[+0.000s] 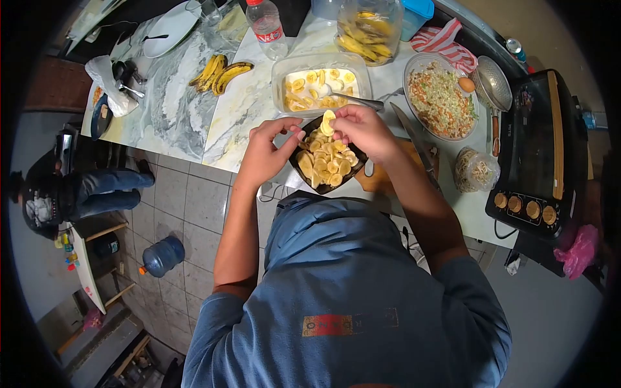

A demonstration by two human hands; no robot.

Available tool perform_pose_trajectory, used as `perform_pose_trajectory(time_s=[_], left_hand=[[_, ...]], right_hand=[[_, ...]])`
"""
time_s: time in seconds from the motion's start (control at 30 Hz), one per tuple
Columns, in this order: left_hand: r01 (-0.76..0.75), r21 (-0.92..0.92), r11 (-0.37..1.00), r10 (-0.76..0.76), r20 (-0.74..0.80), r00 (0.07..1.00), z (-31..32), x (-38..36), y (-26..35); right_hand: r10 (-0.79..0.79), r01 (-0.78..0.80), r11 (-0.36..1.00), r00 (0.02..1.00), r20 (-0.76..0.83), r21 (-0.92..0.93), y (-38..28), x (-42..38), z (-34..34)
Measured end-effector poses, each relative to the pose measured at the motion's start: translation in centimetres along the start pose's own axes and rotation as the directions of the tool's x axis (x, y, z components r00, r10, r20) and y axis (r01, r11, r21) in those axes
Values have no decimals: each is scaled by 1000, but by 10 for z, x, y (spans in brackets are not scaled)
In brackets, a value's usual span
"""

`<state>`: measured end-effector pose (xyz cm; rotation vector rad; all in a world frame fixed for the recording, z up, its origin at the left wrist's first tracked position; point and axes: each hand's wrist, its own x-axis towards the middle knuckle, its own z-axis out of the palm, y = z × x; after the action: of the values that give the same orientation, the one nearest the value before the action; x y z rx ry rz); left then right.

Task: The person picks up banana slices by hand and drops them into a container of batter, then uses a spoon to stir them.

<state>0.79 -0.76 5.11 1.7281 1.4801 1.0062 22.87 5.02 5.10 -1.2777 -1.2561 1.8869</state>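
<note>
A dark bowl full of banana slices sits at the counter's near edge, right in front of me. Above its right side my right hand pinches a banana slice between thumb and fingers. My left hand hovers at the bowl's left rim, fingers curved and apart from the thumb, with nothing visible in it. Just beyond the bowl stands a clear plastic container of white cream with banana slices on top. A spoon rests in it, its handle pointing right.
A knife and wooden cutting board lie right of the bowl. Farther right are a plate of chopped vegetables with an egg, a strainer and a toaster oven. Bananas and a bottle stand back left. Another person is at left.
</note>
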Motion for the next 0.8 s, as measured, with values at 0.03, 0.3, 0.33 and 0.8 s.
perform_pose_trajectory(time_s=[0.03, 0.3, 0.33, 0.8], left_hand=[[1, -2, 1000, -1, 4, 1000, 0, 1, 3], [-151, -54, 987, 155, 68, 986, 5, 15, 11], [-154, -56, 986, 158, 67, 985, 5, 16, 12], [-272, 16, 962, 271, 27, 962, 6, 26, 6]], right_hand=[[3, -3, 1000, 1000, -3, 2, -2, -1, 0], [72, -83, 978, 996, 61, 193, -11, -6, 4], [75, -86, 976, 995, 59, 198, -12, -6, 5], [64, -91, 959, 992, 106, 269, -2, 0, 3]])
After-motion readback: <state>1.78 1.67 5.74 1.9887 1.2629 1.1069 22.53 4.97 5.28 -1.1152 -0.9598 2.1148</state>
